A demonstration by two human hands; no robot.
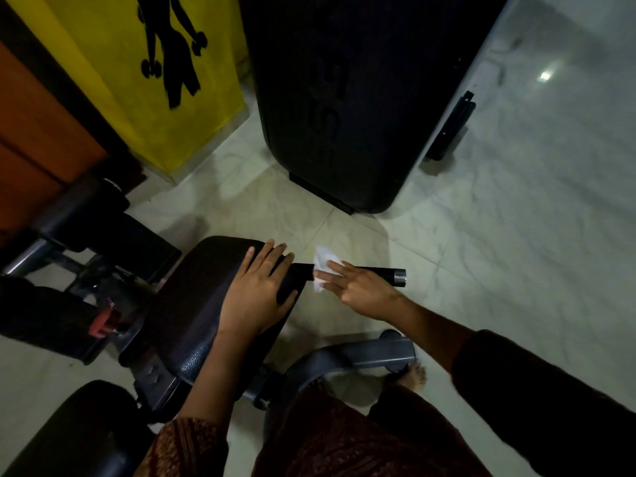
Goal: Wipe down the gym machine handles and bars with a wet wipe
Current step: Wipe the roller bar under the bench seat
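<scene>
A black padded seat point(192, 297) of the gym machine fills the lower middle. From its right side a black handle bar point(378, 272) with a metal end cap sticks out to the right. My left hand point(256, 294) lies flat on the seat's right edge, its fingers straight and its thumb over the base of the bar. My right hand point(358, 287) lies over the bar with fingers extended, pressing a white wet wipe point(321, 265) against it. Part of the wipe sticks up above the bar.
A large black speaker-like box point(344, 98) stands on the pale tiled floor point(499, 218) ahead. A yellow panel point(137, 80) with a black figure is at the left. A grey machine leg point(378, 352) lies below the bar. Black roller pads point(86, 215) sit left.
</scene>
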